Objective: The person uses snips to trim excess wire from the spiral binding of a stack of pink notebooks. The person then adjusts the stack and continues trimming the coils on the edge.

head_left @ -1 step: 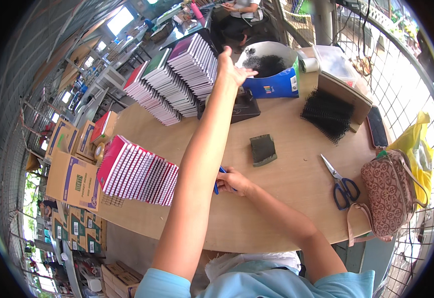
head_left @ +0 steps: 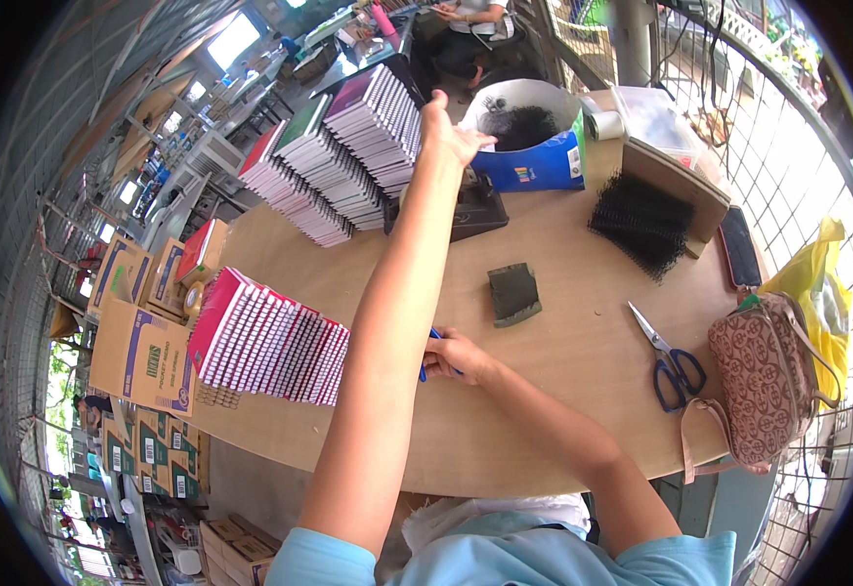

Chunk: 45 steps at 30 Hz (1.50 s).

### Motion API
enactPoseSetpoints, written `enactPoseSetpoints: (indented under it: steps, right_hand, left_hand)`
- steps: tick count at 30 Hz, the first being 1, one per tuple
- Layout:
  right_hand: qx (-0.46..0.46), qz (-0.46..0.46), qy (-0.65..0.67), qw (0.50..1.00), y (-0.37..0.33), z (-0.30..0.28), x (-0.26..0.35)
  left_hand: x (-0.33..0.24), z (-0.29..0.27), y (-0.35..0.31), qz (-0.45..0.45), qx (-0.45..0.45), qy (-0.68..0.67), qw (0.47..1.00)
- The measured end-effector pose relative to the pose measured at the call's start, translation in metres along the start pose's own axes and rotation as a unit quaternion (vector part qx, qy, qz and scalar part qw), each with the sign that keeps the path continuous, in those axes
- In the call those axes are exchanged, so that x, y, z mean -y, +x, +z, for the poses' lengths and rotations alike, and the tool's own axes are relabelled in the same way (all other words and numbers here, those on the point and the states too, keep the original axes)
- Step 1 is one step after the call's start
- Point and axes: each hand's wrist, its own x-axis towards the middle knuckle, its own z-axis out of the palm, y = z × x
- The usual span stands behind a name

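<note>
Head view | my left hand (head_left: 449, 132) reaches far across the table (head_left: 563, 391), fingers spread wide, over fanned stacks of notebooks (head_left: 348, 161) | my right hand (head_left: 456, 354) pinches a blue pen (head_left: 428, 354) | best: lift one notebook by its edge, steadily.

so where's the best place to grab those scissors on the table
Probably by the dark blue handle loops. The scissors lie flat and shut on the table, blades pointing up-left, handles toward the patterned bag. The right hand could come from the left and near side, clear of the bag, and pinch the loops.
</note>
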Motion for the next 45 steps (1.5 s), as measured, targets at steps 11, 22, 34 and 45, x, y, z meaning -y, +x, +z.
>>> enactPoseSetpoints:
  steps: [11,22,34,45]
  right_hand:
    - [-0.069,-0.12,-0.178,0.974,-0.004,-0.002,-0.002]
    - [-0.153,-0.377,-0.718,0.565,-0.033,0.179,0.032]
    - [-0.156,-0.432,-0.77,0.443,-0.023,0.218,0.035]
    - [-0.154,-0.378,-0.802,0.435,-0.022,0.234,0.034]
  left_hand:
    - [0.0,-0.154,-0.275,0.076,0.276,0.155,0.945]
    - [-0.058,-0.29,-0.398,0.538,-0.263,0.302,0.742]
    - [-0.077,-0.286,-0.381,0.52,-0.207,0.352,0.751]
    - [-0.075,-0.283,-0.382,0.525,-0.203,0.349,0.749]
